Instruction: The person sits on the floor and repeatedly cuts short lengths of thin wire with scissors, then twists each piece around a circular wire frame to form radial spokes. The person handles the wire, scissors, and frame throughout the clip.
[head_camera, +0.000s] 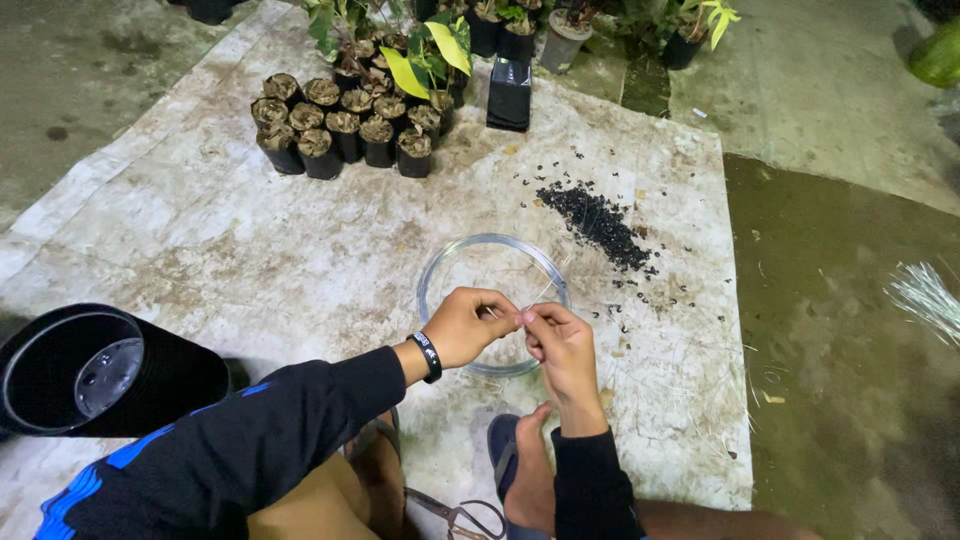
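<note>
My left hand (470, 325) and my right hand (558, 343) meet over the near rim of a clear plastic ring (437, 270) lying on a dirty white mat (220, 240). Both pinch a thin pale strip (543, 292) that rises toward the ring's right side. A black band sits on my left wrist. Both arms wear dark sleeves, the left with blue stripes.
A pile of small black bits (600, 222) lies beyond the ring to the right. Several small black bags filled with brown husk (340, 125) stand at the back, with potted plants (430, 50) behind. A large black pot (95, 370) lies at left. Scissors (462, 515) rest near my foot.
</note>
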